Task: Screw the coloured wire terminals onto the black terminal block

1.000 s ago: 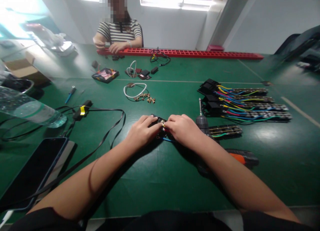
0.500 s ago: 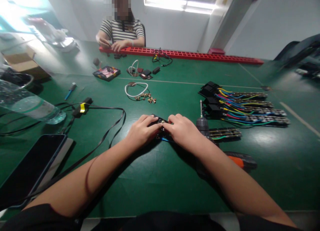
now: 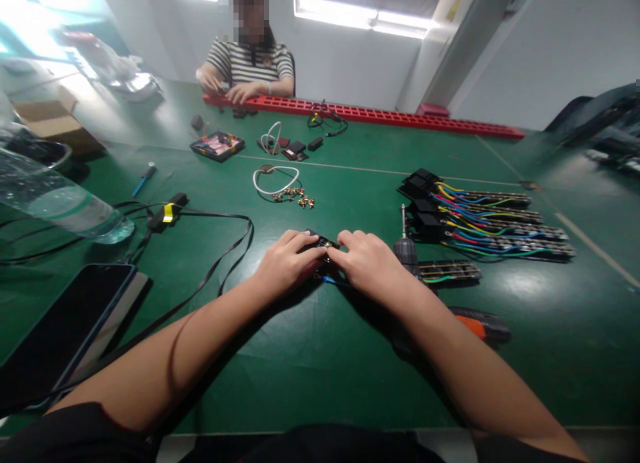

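While the left hand [image 3: 290, 259] and right hand [image 3: 367, 263] are both pinching a small block [image 3: 323, 240] just left of the drill [image 3: 406, 251], their crowded grip could be slipping and nudging the blue wire [image 3: 329, 280] out of place. The block is looking black, showing metallic glints, mostly hiding beneath them.

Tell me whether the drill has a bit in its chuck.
Yes, it's in: a slim metal bit juts from the drill's chuck, pointing away from the person.
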A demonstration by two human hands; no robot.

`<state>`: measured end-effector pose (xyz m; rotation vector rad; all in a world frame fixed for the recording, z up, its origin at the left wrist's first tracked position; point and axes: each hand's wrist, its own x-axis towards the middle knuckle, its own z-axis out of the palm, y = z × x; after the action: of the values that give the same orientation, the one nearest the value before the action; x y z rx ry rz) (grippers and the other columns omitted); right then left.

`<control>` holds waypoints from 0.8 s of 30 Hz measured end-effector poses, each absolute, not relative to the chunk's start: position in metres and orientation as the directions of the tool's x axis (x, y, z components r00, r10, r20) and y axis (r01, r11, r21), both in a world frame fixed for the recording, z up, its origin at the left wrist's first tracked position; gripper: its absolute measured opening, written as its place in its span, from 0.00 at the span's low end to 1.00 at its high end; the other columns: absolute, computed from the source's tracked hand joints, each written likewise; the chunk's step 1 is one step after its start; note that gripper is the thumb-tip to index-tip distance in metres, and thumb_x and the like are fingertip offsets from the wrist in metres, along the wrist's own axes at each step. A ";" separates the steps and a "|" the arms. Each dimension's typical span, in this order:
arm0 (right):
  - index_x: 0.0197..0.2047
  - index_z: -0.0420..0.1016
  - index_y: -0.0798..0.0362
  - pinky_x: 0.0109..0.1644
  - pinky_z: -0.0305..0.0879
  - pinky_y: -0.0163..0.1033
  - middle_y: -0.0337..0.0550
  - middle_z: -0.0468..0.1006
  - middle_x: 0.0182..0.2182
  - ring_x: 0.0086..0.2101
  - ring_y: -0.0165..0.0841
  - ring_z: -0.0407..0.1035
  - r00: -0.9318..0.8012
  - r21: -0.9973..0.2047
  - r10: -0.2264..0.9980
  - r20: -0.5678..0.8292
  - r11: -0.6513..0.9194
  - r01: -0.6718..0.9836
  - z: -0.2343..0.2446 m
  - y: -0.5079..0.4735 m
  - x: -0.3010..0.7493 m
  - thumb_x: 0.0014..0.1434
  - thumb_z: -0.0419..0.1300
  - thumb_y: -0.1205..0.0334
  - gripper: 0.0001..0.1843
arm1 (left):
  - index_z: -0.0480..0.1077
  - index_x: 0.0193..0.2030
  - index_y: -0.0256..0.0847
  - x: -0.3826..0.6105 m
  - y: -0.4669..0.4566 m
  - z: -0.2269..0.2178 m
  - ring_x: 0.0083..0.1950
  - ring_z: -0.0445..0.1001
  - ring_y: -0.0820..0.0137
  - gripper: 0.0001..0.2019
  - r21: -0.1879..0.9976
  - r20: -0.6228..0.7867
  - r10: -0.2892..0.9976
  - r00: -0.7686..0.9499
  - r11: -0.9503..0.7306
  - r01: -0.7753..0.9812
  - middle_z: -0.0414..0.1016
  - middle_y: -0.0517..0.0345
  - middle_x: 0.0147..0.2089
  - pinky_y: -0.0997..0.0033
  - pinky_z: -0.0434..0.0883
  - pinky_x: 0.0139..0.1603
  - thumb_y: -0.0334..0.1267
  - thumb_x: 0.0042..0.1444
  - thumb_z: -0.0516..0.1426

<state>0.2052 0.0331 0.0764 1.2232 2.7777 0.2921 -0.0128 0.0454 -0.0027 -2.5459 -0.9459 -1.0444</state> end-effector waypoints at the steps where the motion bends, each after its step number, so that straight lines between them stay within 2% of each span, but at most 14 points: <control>1: 0.56 0.77 0.50 0.40 0.49 0.42 0.52 0.73 0.47 0.42 0.38 0.64 -0.675 0.212 0.738 -0.007 0.660 0.720 0.077 0.033 0.205 0.73 0.49 0.66 0.17 | 0.78 0.52 0.40 -0.013 0.046 -0.003 0.53 0.76 0.59 0.09 0.033 0.700 0.477 0.532 -0.765 0.643 0.79 0.47 0.52 0.57 0.79 0.53 0.37 0.67 0.60; 7: 0.56 0.77 0.51 0.40 0.49 0.42 0.52 0.73 0.47 0.42 0.39 0.64 -0.681 0.217 0.732 -0.020 0.668 0.712 0.077 0.033 0.205 0.73 0.49 0.66 0.17 | 0.78 0.49 0.40 -0.014 0.047 -0.006 0.54 0.77 0.60 0.08 0.034 0.720 0.462 0.518 -0.768 0.639 0.80 0.49 0.52 0.58 0.79 0.54 0.37 0.66 0.61; 15: 0.55 0.77 0.51 0.41 0.48 0.43 0.53 0.74 0.45 0.41 0.39 0.62 -0.692 0.225 0.722 0.004 0.674 0.704 0.074 0.034 0.206 0.73 0.48 0.67 0.18 | 0.78 0.48 0.39 -0.014 0.047 -0.002 0.53 0.77 0.59 0.07 -0.035 0.726 0.421 0.544 -0.767 0.640 0.80 0.49 0.51 0.59 0.80 0.52 0.36 0.67 0.60; 24: 0.58 0.77 0.49 0.41 0.48 0.43 0.52 0.74 0.46 0.41 0.39 0.62 -0.686 0.227 0.727 -0.002 0.669 0.708 0.076 0.033 0.207 0.73 0.49 0.66 0.19 | 0.76 0.51 0.39 -0.016 0.049 -0.007 0.55 0.76 0.60 0.09 0.093 0.684 0.503 0.528 -0.779 0.621 0.79 0.48 0.54 0.57 0.77 0.56 0.38 0.67 0.60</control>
<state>0.2071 0.0326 0.0757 1.2005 2.7848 0.3195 -0.0157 0.0489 -0.0073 -2.6018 -0.9648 -1.0844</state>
